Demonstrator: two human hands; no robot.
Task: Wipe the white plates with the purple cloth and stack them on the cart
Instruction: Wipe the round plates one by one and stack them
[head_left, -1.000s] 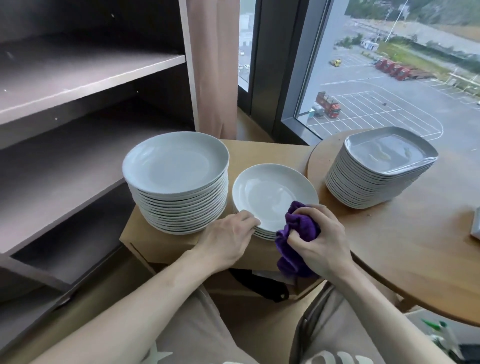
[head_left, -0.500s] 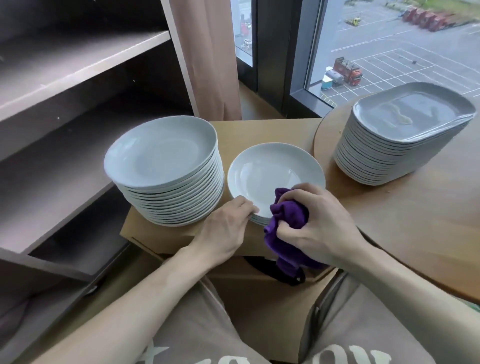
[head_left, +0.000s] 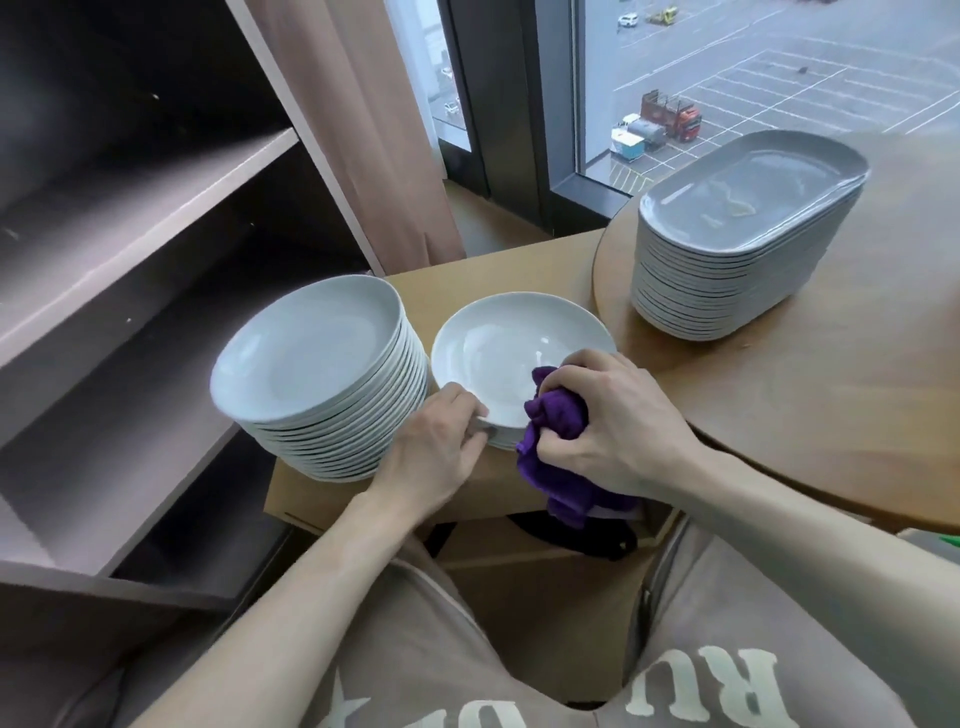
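A tall stack of round white plates stands on a cardboard box. Beside it on the right sits a low stack with a round white plate on top. My left hand pinches the near rim of that top plate. My right hand grips a bunched purple cloth, which lies on the near right part of the plate and hangs down over the box edge.
A round wooden table on the right carries a stack of oblong grey-white plates. Grey shelves stand to the left, a curtain and window behind. My knees are under the box.
The view has tilted and drawn closer. My right hand has shifted the cloth a little further onto the plate's near edge; my left hand stays at the rim.
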